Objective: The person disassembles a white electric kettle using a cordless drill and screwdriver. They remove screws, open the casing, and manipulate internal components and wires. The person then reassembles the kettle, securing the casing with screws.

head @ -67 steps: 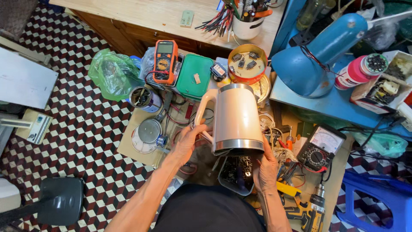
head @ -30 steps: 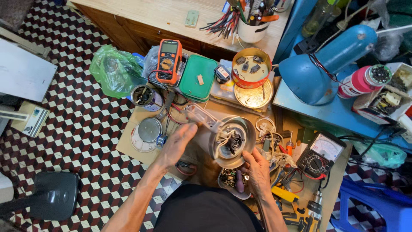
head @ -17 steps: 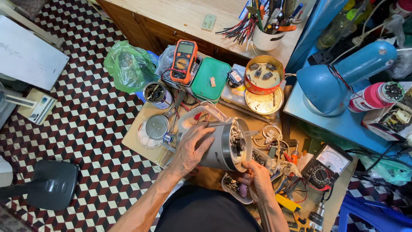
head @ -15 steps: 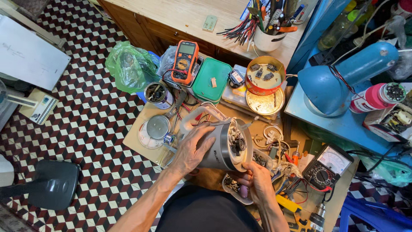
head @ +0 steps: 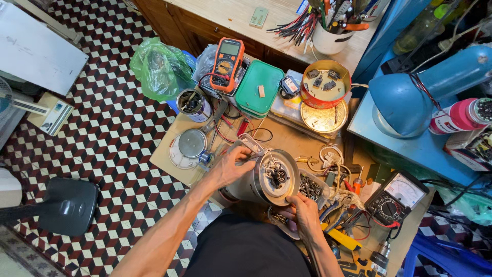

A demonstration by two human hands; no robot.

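A steel and cream electric kettle [head: 264,179] lies on its side on the low wooden board [head: 169,164], its open underside with wiring turned toward me. My left hand [head: 230,166] grips the kettle's body near the handle. My right hand [head: 302,215] is lower, just under the kettle's base, fingers curled over a clear tray of small parts [head: 310,187]; whether it holds anything is hidden.
An orange multimeter [head: 225,64], green box [head: 259,87], round tin of parts [head: 325,82], small can [head: 192,102] and round metal lid [head: 190,143] lie beyond. An analog meter [head: 397,197] and tangled wires sit right. A blue lamp [head: 410,97] stands on a blue table. Checkered floor left.
The kettle went from upright to lying on its side with its base facing me. My left hand shifted onto its body; my right hand dropped below the base. The camera view shifted left.
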